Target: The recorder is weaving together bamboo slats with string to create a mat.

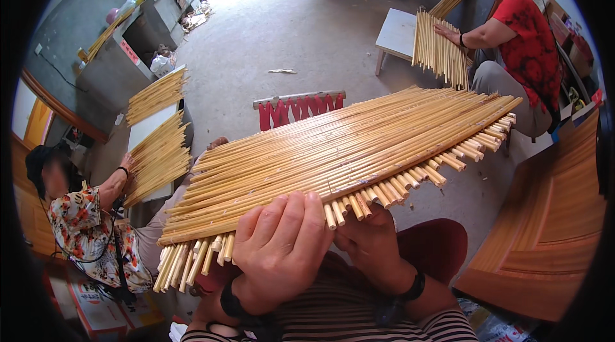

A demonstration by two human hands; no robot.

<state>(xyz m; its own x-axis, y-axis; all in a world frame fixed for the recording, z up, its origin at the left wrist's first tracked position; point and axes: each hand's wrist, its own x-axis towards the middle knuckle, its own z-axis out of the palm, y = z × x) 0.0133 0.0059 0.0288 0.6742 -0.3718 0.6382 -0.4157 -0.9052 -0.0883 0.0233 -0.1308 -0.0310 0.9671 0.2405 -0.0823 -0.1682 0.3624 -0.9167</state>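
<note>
A wide mat of straight yellow reed stalks [320, 156], bound side by side with thin thread, is tilted across in front of me. Cut stalk ends [419, 175] stick out from a second layer beneath it. My left hand [282, 239] is closed over the mat's near edge, fingers curled on top. Just to its right, my right hand [371, 239] is closed at the same edge from below, by the protruding ends. Its fingertips are hidden under the mat. Beyond the mat's far edge, red cloth strips [299, 111] hang from a bar.
At left, a person [90, 220] rests a hand on reed stalks [157, 156] on a table. Another person [519, 34] at far right handles stalks [442, 47] by a white table [396, 33]. A wooden panel [544, 220] stands at right; concrete floor [275, 34] lies ahead.
</note>
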